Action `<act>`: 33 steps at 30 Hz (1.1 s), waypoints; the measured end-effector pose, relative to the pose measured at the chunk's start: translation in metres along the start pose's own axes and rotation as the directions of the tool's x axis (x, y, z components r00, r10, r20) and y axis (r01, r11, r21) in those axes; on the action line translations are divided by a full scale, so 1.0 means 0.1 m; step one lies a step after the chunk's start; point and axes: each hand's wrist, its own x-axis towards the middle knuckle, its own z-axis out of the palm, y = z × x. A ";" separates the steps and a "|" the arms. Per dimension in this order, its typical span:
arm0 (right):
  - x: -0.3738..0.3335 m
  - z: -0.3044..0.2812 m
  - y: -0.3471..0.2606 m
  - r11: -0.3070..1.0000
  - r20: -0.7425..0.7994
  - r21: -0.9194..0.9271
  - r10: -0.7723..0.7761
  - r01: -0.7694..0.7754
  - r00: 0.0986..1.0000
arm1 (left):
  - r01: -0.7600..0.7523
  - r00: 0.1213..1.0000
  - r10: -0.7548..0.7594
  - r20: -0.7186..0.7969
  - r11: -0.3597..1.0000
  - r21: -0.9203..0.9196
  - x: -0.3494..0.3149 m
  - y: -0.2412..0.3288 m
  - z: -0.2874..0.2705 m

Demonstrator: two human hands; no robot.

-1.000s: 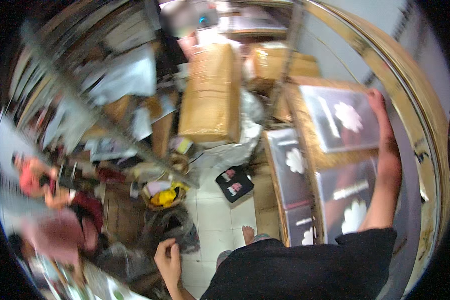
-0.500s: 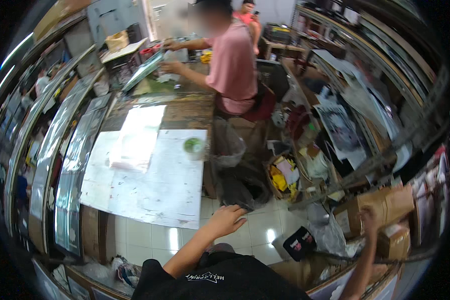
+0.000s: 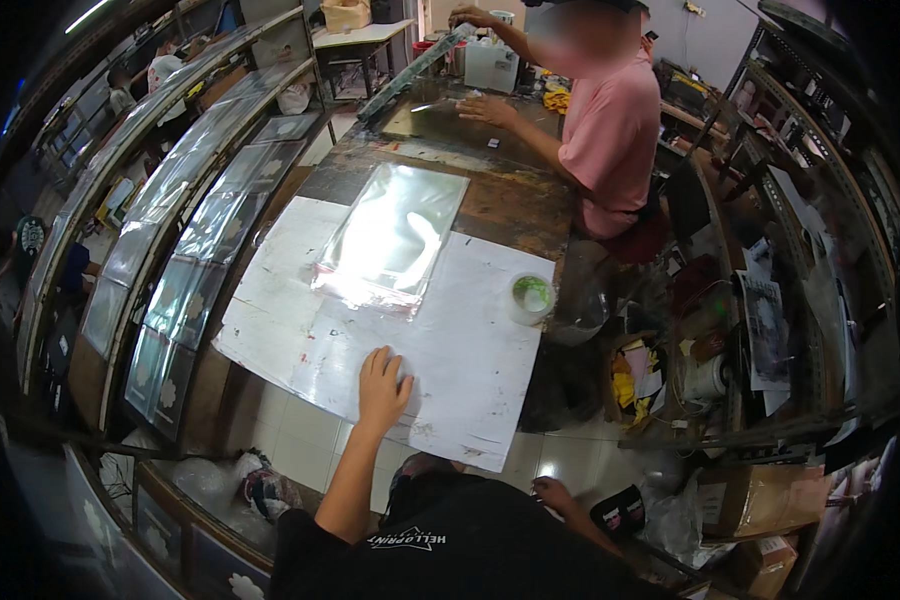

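My left hand [image 3: 382,388] rests on the near part of a white board [image 3: 300,340], its fingers a little apart and nothing in them. Just beyond it lies a stack of shiny clear plastic sleeves [image 3: 395,235]. A roll of clear tape with a green core [image 3: 532,295] sits near the board's right edge. Low beside my body is my right hand [image 3: 553,493], away from the table. Its fingers look curled in; what they hold, if anything, is too small and dark to make out.
Across the wooden table [image 3: 510,195] a person in a pink shirt [image 3: 610,140] handles a long clear sheet [image 3: 410,75]. Slanted racks with glossy panels [image 3: 170,330] stand at left. To the right are a box of yellow scraps [image 3: 635,380], shelves and cardboard cartons [image 3: 760,500].
My view has turned and come nearer the table. My left hand has gone from above the floor onto the white board. My right arm has drawn in from beside the cartons.
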 end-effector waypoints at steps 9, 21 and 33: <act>-0.08 -0.68 0.17 0.949 -0.439 0.306 0.213 -0.078 0.873 | 0.100 0.974 -0.142 -0.177 0.969 -0.228 0.31 0.02 0.16; -0.18 0.19 0.15 0.986 -0.297 0.145 0.125 -0.085 0.947 | -0.248 0.968 0.249 0.020 0.949 0.197 1.55 -0.14 0.07; -0.46 0.17 0.33 0.973 -0.432 0.230 0.111 -0.010 0.895 | -0.437 0.891 0.391 0.232 0.876 0.203 0.88 0.11 0.06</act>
